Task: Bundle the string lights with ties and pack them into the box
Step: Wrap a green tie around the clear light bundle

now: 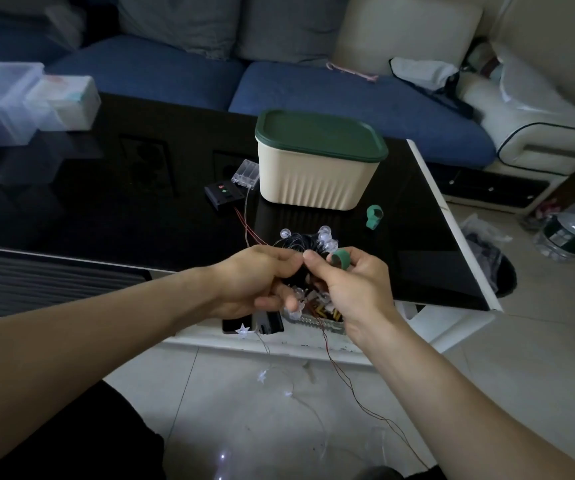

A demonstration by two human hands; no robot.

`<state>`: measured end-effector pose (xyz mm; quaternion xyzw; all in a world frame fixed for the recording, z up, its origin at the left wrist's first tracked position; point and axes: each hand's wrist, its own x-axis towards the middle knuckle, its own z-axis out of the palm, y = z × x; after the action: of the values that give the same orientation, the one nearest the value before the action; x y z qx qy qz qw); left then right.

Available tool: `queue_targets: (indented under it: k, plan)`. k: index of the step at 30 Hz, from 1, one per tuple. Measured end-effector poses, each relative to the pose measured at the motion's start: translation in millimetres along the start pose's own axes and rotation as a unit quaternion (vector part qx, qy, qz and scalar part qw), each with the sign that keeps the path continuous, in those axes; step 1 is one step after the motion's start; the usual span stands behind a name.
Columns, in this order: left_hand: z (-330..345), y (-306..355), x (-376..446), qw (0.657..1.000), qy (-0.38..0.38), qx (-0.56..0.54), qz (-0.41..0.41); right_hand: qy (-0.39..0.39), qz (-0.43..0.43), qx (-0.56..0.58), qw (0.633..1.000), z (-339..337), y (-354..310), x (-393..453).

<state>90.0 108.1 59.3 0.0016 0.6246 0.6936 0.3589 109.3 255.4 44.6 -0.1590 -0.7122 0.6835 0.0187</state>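
The left hand (262,282) had its fingers curled round a coil of globe string lights (308,242), pinching the dark wire at the top, and the right hand (345,282) pinched that same wire just beside it while holding a green tie (340,259) looped against its fingers. Both hands hovered over the near edge of the black glass desk (140,209). By my reading the bundling was under way and not done: the tie wasn't round the coil yet, a second green tie (372,216) lay on the desk near the box, and a star string (262,375) trailed loose on the tiled floor (487,358). The cream box (317,181) sat shut under its green lid (320,136), so packing was all still ahead. A clear battery pack (246,174) and a black one (222,194) lay left of the box. Behind stood a blue sofa (182,77) and clear bins (5,102) at far left.
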Motion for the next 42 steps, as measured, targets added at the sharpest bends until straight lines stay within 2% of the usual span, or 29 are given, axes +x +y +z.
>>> queue_targets:
  k: [4, 8, 16, 23, 27, 29, 32, 37, 42]
  plan:
    - [0, 0, 0, 0.999, -0.023, 0.037, -0.032, -0.022, 0.023, -0.016, 0.999, -5, -4, 2]
    - [1, -1, 2, 0.998, -0.040, 0.026, -0.029, -0.035, 0.029, -0.020, 0.999, -9, -6, 5]
    - [-1, -12, 13, 1.000, 0.006, -0.016, 0.003, -0.073, 0.068, -0.016, 0.995, -18, -9, 10]
    - [-1, -15, 13, 0.997, -0.011, 0.061, -0.035, -0.101, 0.054, -0.121, 0.986, -22, -10, 8]
    - [-3, -17, 16, 0.994, -0.010, 0.097, -0.046, -0.111, 0.128, -0.031, 0.985, -19, -9, 6]
    - [-4, -18, 19, 0.994, -0.005, 0.087, -0.058, -0.107, 0.136, -0.018, 0.985, -17, -6, 6]
    - [-5, -17, 20, 0.997, 0.000, 0.030, -0.075, -0.103, 0.118, -0.032, 0.987, -14, -3, 4]
    - [-5, -14, 18, 0.996, -0.001, -0.018, -0.087, -0.081, -0.017, -0.237, 0.968, -16, -3, 5]
    - [-7, -13, 16, 0.993, -0.001, -0.063, -0.096, -0.084, -0.064, -0.299, 0.948, -17, -5, 6]
